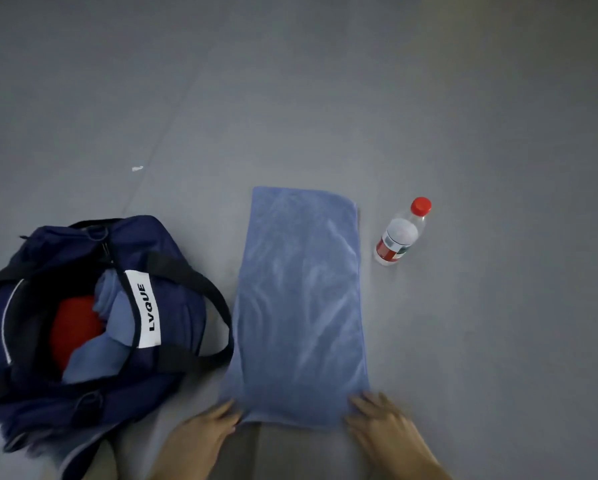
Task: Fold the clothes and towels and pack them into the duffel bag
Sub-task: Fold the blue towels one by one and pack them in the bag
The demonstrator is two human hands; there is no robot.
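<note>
Head view: the camera looks down on a grey floor (325,98), and two bare hands come in from the bottom edge.
Blue towel (299,306): it lies flat on the floor in the middle, as a long narrow rectangle that runs away from the person. Its near end is between the two hands.
Left hand (204,431): it is at the near left corner of the towel. The fingers look rather stretched and the tips touch the towel edge. The picture is blurred here, so one cannot tell if the fingers pinch the cloth or only lie on it.
Right hand (380,420): it is at the near right corner, with the fingers spread and the tips on the towel edge. It is also blurred, and one cannot tell whether it has a grip on the cloth.
Duffel bag (183,306): it is dark navy and stands open on the floor, just beside the towel on the left. A black strap (200,292) reaches almost to the towel edge. A white label (145,308) reads "LVQUE".
Inside the bag: a red item (76,323) is there, and blue cloth (114,327) lies beside it and partly over it.
Water bottle (399,233): it is clear with a red cap and stands on the floor near the far right side of the towel, apart from it.
White scrap (137,168): a small piece on the floor beyond the bag.
</note>
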